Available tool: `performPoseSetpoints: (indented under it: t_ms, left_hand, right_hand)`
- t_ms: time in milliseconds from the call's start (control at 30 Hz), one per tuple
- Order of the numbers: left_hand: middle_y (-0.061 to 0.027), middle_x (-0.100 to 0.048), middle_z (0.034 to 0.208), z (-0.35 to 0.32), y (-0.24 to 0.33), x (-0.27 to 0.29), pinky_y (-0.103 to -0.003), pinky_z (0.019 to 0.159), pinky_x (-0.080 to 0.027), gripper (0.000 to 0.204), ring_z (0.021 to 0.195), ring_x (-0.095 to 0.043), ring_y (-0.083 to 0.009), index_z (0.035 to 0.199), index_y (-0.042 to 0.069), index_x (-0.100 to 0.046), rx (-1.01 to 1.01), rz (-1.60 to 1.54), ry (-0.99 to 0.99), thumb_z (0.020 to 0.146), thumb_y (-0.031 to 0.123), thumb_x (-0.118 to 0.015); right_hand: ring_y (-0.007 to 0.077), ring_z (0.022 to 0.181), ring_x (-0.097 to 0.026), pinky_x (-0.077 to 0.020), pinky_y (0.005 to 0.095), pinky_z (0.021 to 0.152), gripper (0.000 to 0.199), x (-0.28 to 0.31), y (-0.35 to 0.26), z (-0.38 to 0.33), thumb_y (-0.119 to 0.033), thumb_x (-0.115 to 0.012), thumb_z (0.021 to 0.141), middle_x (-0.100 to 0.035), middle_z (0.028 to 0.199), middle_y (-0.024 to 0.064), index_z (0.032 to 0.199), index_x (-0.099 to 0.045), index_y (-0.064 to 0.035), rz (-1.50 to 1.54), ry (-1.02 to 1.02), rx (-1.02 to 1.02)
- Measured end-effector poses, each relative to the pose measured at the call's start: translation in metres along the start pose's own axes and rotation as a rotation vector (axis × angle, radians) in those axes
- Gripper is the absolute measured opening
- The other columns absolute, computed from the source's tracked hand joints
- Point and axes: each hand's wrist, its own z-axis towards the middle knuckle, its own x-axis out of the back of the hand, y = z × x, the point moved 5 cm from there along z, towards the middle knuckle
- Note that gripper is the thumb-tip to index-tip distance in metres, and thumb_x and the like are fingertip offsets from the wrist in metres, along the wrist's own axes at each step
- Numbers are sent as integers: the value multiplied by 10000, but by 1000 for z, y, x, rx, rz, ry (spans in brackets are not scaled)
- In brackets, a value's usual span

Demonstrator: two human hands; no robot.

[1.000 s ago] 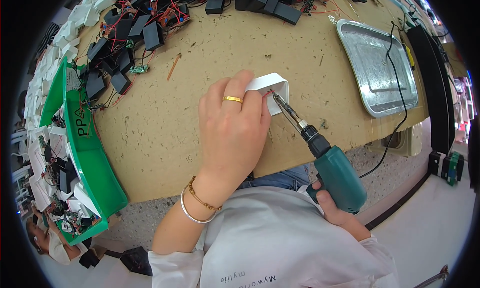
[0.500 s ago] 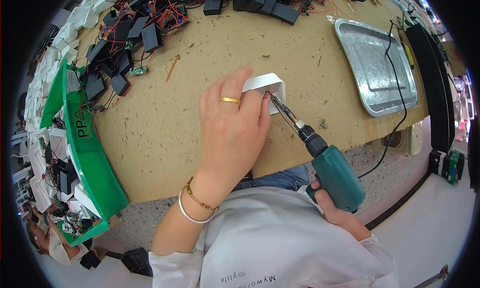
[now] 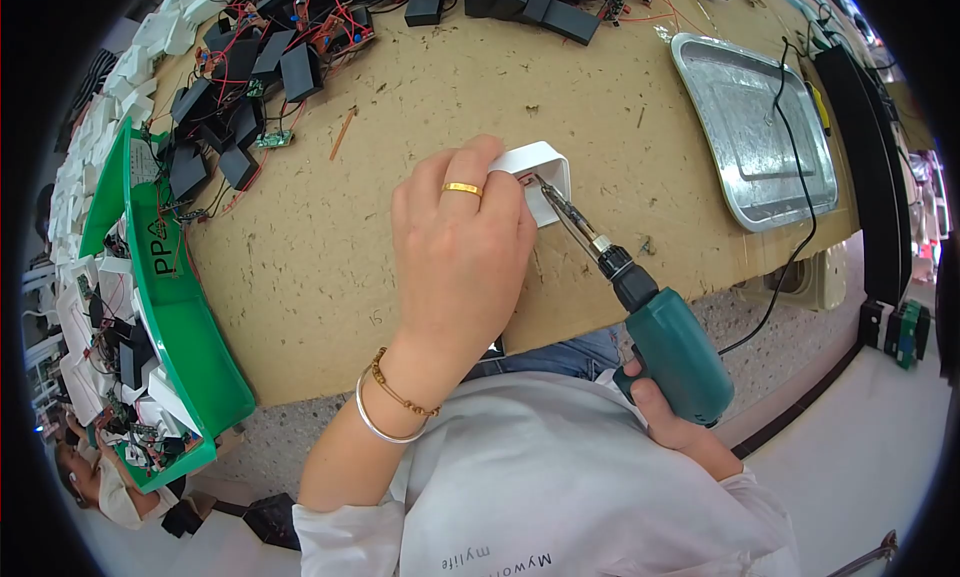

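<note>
Just one white casing [image 3: 541,173], one electric screwdriver [image 3: 660,337].

A bin [image 3: 185,327] sits at the frame's left, a tray [image 3: 735,137] upper right, a casing [image 3: 542,172] on the tabletop [image 3: 330,247] between them.

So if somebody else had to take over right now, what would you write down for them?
Left hand: lies flat over the small white box and holds it down on the brown board.
Right hand: grips the green electric screwdriver; its bit points into the open box.
Nearby: empty metal tray to the right, green bin of parts to the left, black modules with red wires along the far edge.
Done: box is steadied and the bit is in place.
Left: cannot tell whether the screw is in; check inside the box.
</note>
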Motion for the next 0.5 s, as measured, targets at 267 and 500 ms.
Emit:
performPoseSetpoints:
  t_ms: [267, 500]
  left_hand:
    - [-49, -591, 1104, 2, 6, 10, -364, 803, -439, 129, 931, -539, -262, 743, 41, -602, -73, 43, 136, 689, 36, -719]
    - [-20, -545, 1146, -5, 7, 15, -368, 716, -400, 174, 879, -524, -211, 825, 63, -589, -100, 11, 55, 688, 81, -695]
  right_hand:
    - [388, 991, -600, -467, 454, 890, 224, 2, 1, 1, -224, -687, 802, -632, 878, 139, 789, -625, -9, 11, 6, -1]
    - [367, 972, -607, -455, 484, 923, 215, 2, 0, 4, -224, -692, 797, -630, 862, 131, 793, -623, -21, 4, -17, 1]
